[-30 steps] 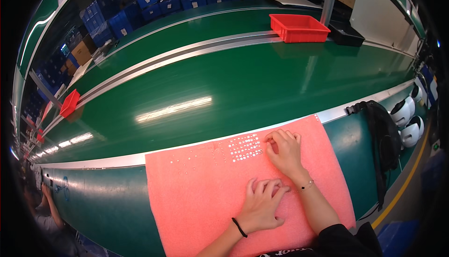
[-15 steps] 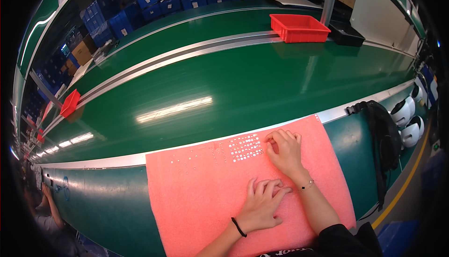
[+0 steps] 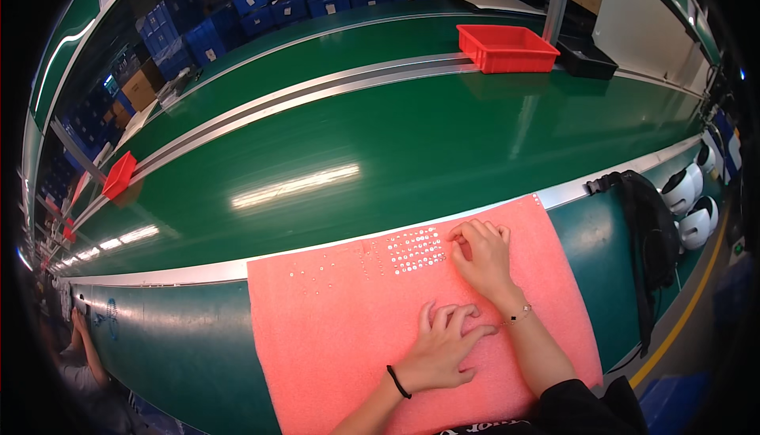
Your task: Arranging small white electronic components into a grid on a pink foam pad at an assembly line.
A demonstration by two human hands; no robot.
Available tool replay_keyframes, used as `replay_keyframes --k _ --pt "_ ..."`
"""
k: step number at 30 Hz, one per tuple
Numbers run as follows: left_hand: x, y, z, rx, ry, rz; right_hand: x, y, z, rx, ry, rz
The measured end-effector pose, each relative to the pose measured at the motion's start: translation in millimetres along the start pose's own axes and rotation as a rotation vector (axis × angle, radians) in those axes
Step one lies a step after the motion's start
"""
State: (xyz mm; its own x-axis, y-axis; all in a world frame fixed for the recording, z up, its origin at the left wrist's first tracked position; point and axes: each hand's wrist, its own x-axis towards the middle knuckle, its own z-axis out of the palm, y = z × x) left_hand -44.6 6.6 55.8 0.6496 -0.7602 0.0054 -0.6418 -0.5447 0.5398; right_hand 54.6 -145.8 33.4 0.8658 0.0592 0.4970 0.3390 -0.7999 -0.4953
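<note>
A pink towel-like cloth lies over the bench's near edge. On its upper part sit neat rows of small shiny round pieces, with more scattered small pieces to their left. My right hand rests just right of the rows, fingers curled and the thumb and index tips close together. Anything between those tips is too small to make out. Below it, my left hand lies on the cloth, fingers spread and bent, holding nothing; its index finger points toward my right wrist.
A green conveyor runs beyond the cloth behind a metal rail. A red bin and a black tray stand at the back right. A black strap bag and white rounded devices are at right. Another person's arm shows far left.
My left hand has shifted very slightly left, and its index finger reaches a little farther right. My right hand and the small pieces stay almost still.
</note>
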Motion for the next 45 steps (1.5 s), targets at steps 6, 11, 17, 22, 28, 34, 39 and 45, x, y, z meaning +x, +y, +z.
replay_keyframes --k 6,11,17,22,28,34,39,45 --pt "-1.3 -2.4 0.8 0.018 -0.031 0.015 0.1 -0.3 -0.4 0.001 0.000 0.001" --pt "-1.7 -5.9 2.0 0.013 -0.040 0.031 0.2 0.1 0.1 0.008 0.003 0.001" --pt "-2.0 -6.0 1.6 -0.006 -0.050 0.034 0.2 -0.2 0.4 0.003 0.004 -0.003" --pt "-1.6 -5.6 2.7 -0.013 -0.055 0.030 0.1 -0.8 -0.6 0.002 -0.001 0.003" --pt "-0.2 -1.9 2.2 0.017 -0.047 -0.006 0.2 -1.1 -0.7 0.006 0.000 -0.001" --pt "-1.4 -3.6 6.5 0.028 0.012 0.020 0.2 -0.2 0.0 0.002 -0.002 -0.001" --pt "-1.7 -4.2 6.7 0.035 0.003 0.037 0.3 -0.5 -0.5 0.007 0.003 -0.001" --pt "-1.8 -5.1 6.7 0.015 0.001 0.037 0.2 -0.6 -0.6 0.006 0.006 -0.004"
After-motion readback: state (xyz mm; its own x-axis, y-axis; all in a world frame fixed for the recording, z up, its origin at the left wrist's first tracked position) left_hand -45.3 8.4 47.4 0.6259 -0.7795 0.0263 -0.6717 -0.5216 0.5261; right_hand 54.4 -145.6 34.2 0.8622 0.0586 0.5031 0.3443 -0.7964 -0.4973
